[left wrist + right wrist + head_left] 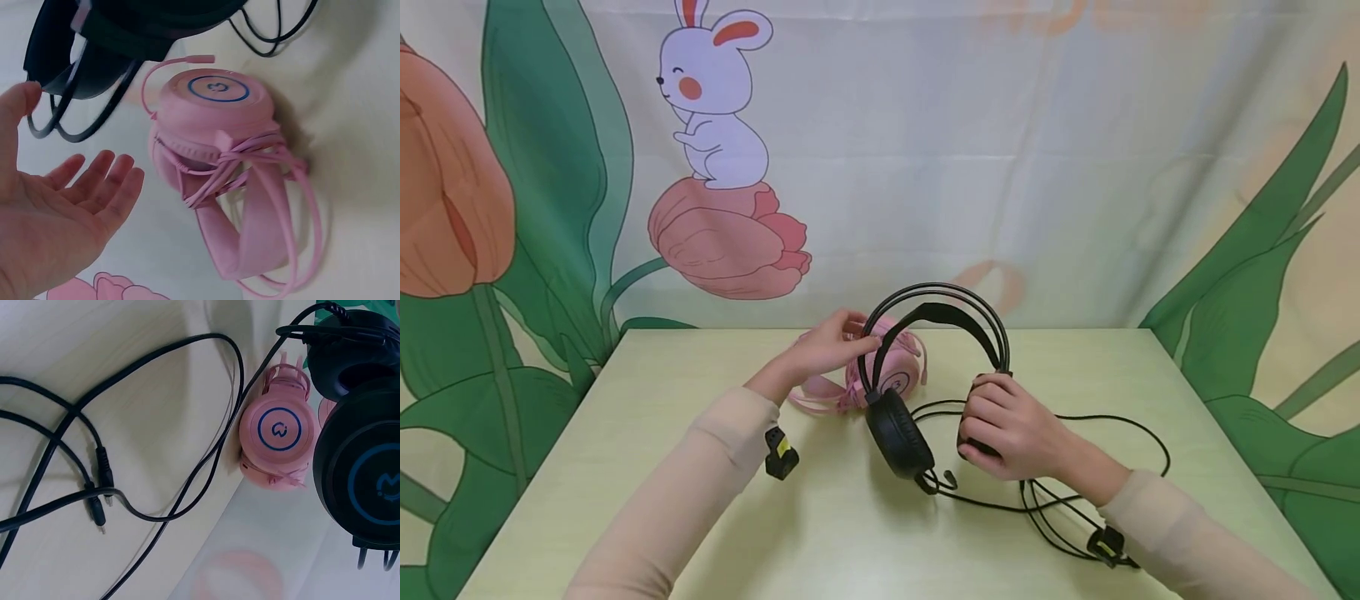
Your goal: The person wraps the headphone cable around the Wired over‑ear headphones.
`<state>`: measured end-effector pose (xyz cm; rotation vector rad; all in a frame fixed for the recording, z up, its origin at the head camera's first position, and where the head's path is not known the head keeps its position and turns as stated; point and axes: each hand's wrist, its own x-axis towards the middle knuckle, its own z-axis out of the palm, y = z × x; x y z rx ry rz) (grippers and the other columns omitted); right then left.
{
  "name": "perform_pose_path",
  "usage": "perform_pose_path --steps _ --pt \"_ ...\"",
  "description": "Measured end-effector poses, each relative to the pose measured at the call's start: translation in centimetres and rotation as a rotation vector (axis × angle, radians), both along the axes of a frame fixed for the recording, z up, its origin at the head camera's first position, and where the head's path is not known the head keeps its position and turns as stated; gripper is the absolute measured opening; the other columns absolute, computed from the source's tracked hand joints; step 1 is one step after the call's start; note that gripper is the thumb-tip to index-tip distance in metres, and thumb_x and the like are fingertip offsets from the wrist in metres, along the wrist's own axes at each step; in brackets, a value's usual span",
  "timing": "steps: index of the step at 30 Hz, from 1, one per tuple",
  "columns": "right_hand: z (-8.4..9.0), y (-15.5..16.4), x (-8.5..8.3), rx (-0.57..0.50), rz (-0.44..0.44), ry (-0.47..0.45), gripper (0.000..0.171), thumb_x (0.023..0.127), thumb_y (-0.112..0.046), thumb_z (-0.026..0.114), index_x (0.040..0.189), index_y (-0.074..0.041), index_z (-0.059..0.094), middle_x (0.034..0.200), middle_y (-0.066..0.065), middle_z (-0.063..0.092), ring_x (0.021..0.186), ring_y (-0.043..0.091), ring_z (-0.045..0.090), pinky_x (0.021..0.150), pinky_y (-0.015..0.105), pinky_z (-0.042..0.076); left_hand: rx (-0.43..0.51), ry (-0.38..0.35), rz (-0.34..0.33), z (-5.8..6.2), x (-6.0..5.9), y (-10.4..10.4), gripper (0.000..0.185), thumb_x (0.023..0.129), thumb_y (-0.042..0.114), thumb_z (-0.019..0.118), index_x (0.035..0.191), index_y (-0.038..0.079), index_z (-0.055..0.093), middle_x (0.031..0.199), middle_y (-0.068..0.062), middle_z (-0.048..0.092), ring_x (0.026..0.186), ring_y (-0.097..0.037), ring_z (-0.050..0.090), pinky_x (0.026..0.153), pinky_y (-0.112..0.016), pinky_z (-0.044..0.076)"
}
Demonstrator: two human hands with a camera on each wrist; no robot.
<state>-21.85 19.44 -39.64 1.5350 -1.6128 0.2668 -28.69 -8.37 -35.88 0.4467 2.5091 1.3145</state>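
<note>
A black over-ear headset (901, 437) is held upright above the table, headband at the top. My right hand (1011, 429) grips its right ear cup, fingers curled over the outside. Close to the left side of the headband is my left hand (829, 346); in the left wrist view its fingers are spread and loosely bent, with the thumb tip at the headband. Whether the thumb touches it, I cannot tell. Behind the black headset lies a pink headset (215, 115), its pink cable (250, 150) wound around it. The right hand is out of sight in the right wrist view.
The black cable (1120, 417) loops over the right of the pale table (647, 442), and its two plugs (95, 506) lie side by side. A printed cloth (880, 167) with a rabbit and tulips hangs behind the table.
</note>
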Motion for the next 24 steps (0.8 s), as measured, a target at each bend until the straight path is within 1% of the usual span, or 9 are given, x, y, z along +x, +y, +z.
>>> perform_pose_path --steps 6,10,13,15,19,22,24 --pt "0.3 -1.1 0.3 0.029 0.046 0.022 0.023 0.089 -0.023 0.047 0.069 -0.013 0.055 0.070 -0.001 0.052 0.068 0.023 0.051 0.076 0.043 0.047 -0.022 0.014 -0.032 1.2 -0.4 0.1 0.063 0.085 0.035 0.058 0.134 0.004 0.033 0.132 -0.017 0.044 0.123 -0.031 0.043 0.099 -0.046 0.039" --pt "0.5 -1.7 0.7 0.053 0.076 0.034 0.024 0.089 -0.023 0.047 0.069 -0.013 0.055 0.070 0.000 0.051 0.068 0.023 0.052 0.076 0.043 0.047 -0.072 0.032 -0.054 2.0 -0.6 0.3 0.066 0.083 0.036 0.061 0.135 0.007 0.033 0.134 -0.016 0.042 0.121 -0.030 0.044 0.098 -0.045 0.040" --pt "0.5 -2.1 0.9 0.072 0.091 0.043 0.023 0.089 -0.023 0.047 0.070 -0.012 0.055 0.070 0.000 0.051 0.069 0.023 0.053 0.078 0.043 0.047 -0.116 0.053 -0.078 2.4 -0.8 0.5 0.066 0.081 0.033 0.064 0.134 0.007 0.034 0.133 -0.016 0.043 0.116 -0.028 0.048 0.095 -0.043 0.042" --pt "0.5 -2.4 1.1 0.086 0.100 0.048 0.023 0.089 -0.023 0.046 0.070 -0.013 0.055 0.070 0.000 0.051 0.069 0.023 0.053 0.078 0.043 0.047 -0.132 0.056 -0.101 2.7 -0.9 0.6 0.065 0.080 0.029 0.066 0.132 0.006 0.036 0.126 -0.016 0.047 0.109 -0.026 0.050 0.092 -0.040 0.044" --pt "0.4 -2.7 1.4 0.128 0.105 0.052 0.022 0.089 -0.025 0.047 0.072 -0.014 0.056 0.072 0.000 0.052 0.071 0.021 0.054 0.081 0.043 0.047 -0.140 0.041 -0.146 3.0 -1.1 0.9 0.055 0.077 0.024 0.070 0.122 0.005 0.044 0.116 -0.014 0.055 0.106 -0.024 0.053 0.090 -0.039 0.045" --pt "0.2 -2.8 1.5 0.157 0.101 0.054 0.020 0.088 -0.026 0.049 0.073 -0.015 0.056 0.073 -0.001 0.053 0.073 0.020 0.054 0.084 0.044 0.046 -0.155 0.046 -0.166 2.9 -1.2 1.0 0.047 0.076 0.022 0.071 0.114 0.007 0.050 0.110 -0.012 0.061 0.104 -0.024 0.056 0.087 -0.039 0.047" --pt "0.2 -2.8 1.5 0.170 0.099 0.051 0.019 0.088 -0.027 0.050 0.074 -0.015 0.056 0.074 -0.001 0.053 0.073 0.020 0.054 0.085 0.044 0.046 -0.157 0.047 -0.173 2.8 -1.2 1.0 0.044 0.075 0.021 0.071 0.112 0.006 0.052 0.106 -0.012 0.062 0.098 -0.023 0.058 0.083 -0.037 0.048"
